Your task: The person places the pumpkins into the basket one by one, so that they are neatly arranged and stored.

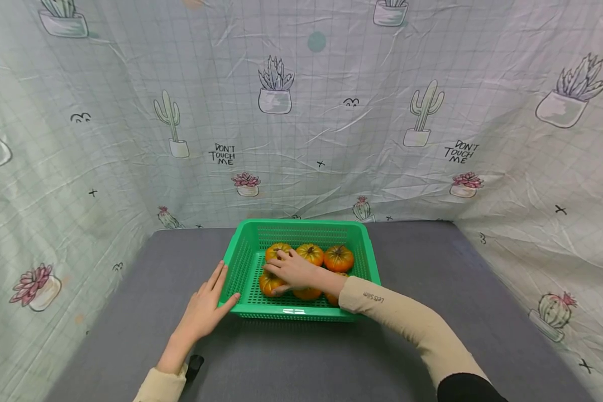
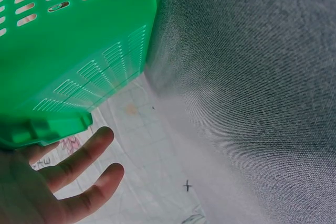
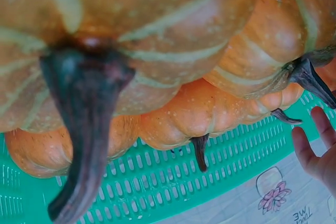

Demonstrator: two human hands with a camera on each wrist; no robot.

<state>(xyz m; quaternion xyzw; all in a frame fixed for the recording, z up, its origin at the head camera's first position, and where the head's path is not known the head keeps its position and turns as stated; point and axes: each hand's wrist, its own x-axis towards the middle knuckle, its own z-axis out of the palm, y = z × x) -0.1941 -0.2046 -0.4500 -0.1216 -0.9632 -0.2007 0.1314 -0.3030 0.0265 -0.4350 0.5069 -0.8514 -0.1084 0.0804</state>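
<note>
Several small orange pumpkins point(image 1: 339, 258) with pale stripes and dark stems sit in two rows in a green plastic basket point(image 1: 296, 309). My right hand point(image 1: 293, 272) reaches over the front row, fingers spread above the front left pumpkin point(image 1: 268, 285), thumb beside it. In the right wrist view the fingers point(image 3: 303, 145) show at the right edge, near a dark stem point(image 3: 315, 80). My left hand point(image 1: 204, 307) lies at the basket's front left corner, fingers extended along its left side and thumb at the rim. Its spread fingers point(image 2: 86, 156) appear below the basket rim in the left wrist view.
The basket stands on a dark grey table point(image 1: 417, 273). A pale cloth point(image 1: 321, 128) printed with potted cacti hangs behind the table and along both sides. A small black object point(image 1: 194, 367) shows at the left wrist.
</note>
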